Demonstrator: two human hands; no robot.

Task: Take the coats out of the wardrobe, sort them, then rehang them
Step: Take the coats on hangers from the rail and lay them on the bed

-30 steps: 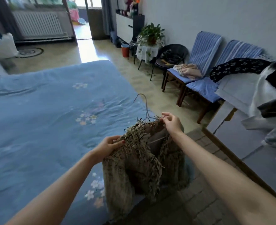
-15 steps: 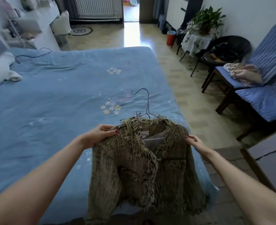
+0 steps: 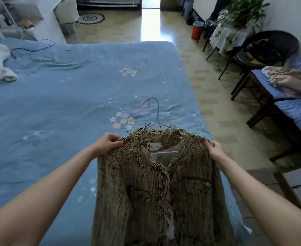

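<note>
Both bare arms reach forward (palms down), left hand (image 3: 109, 142) and right hand (image 3: 214, 150) each a pinching grip.

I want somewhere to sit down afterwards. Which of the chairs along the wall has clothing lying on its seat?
The middle one, the blue-striped cushioned chair beside the black wicker chair: a crumpled pale garment lies on it. The nearer blue seat shows bare.

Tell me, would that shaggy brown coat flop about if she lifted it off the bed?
Probably floppy: the coat sags below both hands and drapes over the bed. Its thick knit looks fairly heavy. The thin wire hanger might bend or slip out.
</note>
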